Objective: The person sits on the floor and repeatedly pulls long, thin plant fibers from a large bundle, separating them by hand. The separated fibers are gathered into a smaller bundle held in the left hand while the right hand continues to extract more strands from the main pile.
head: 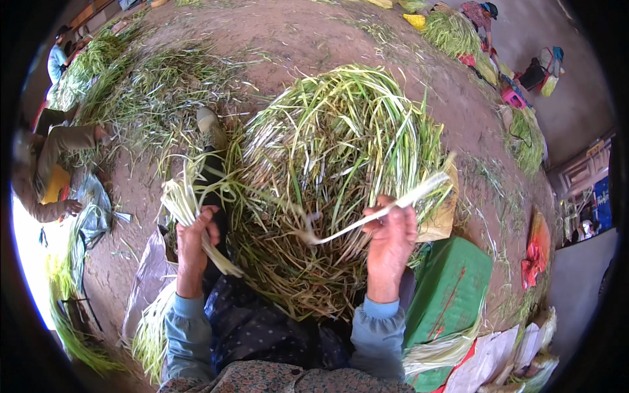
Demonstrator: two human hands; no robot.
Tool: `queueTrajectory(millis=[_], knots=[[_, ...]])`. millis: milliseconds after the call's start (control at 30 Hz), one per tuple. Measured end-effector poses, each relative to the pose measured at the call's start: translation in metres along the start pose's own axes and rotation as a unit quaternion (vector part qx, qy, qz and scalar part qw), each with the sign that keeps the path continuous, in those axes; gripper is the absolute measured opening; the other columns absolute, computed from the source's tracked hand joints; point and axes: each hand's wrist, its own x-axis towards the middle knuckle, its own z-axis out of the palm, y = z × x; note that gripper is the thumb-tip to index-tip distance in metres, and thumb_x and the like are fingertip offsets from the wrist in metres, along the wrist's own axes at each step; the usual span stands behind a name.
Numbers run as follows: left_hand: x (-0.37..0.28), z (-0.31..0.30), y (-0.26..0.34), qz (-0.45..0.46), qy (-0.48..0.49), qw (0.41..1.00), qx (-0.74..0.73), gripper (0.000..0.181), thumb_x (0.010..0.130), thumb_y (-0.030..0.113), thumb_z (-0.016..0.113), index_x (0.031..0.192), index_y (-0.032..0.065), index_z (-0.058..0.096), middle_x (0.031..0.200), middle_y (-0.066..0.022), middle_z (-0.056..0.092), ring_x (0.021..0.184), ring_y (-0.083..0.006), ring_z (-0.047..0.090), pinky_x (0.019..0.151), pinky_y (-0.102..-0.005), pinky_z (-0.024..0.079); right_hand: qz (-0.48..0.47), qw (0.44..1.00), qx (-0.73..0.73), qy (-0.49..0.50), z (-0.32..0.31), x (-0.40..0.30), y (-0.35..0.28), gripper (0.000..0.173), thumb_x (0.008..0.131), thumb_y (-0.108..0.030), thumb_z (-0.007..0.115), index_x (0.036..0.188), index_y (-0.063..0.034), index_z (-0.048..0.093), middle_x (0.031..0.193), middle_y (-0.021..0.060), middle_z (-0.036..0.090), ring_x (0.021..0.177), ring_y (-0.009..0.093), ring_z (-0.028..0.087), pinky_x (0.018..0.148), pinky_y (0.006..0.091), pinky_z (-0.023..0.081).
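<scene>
My left hand [196, 236] is closed around a bundle of pale plant stalks [183, 201], their cut ends pointing down and to the right. In my right hand [390, 233] is a single whitish stalk [363, 227], pinched between the fingers; it is blurred at its upper right part and has a thin bent leaf end at the left. Between and beyond both hands lies a large heap of long green and yellowish leafy stalks [334, 147], with browner leaves near my lap.
A green wrapped block [449, 290] with pale stalks [437, 356] on it stands at my right. More stalks [155, 334] lie on a sheet at my left. People sit or bend at the left [59, 162] and upper right [479, 14]. Loose leaves litter the earthen floor [290, 29].
</scene>
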Motion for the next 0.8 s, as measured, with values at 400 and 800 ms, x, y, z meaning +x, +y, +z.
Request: queueTrajectory(millis=[400, 800], knots=[[-0.010, 0.047, 0.008, -0.093, -0.214, 0.969, -0.078, 0.024, 0.083, 0.018, 0.056, 0.096, -0.0023, 0.056, 0.079, -0.0140, 0.064, 0.067, -0.0198, 0.062, 0.059, -0.0280, 0.050, 0.165, 0.957, -0.140, -0.194, 0.048, -0.024, 0.098, 0.026, 0.090, -0.027, 0.049, 0.093, -0.0027, 0.057, 0.089, 0.0077, 0.060, 0.073, 0.015, 0.060, 0.061, 0.0272, 0.049], [0.061, -0.029, -0.008, -0.103, -0.068, 0.983, -0.137, 0.022, 0.088, 0.021, 0.050, 0.099, 0.0023, 0.054, 0.069, -0.0044, 0.060, 0.059, -0.0146, 0.057, 0.051, -0.0247, 0.046, 0.240, 0.965, 0.093, -0.045, -0.112, -0.120, -0.047, 0.018, 0.085, -0.019, 0.046, 0.073, -0.0079, 0.053, 0.048, -0.0035, 0.038, 0.035, 0.005, 0.031, 0.031, 0.0202, 0.026]])
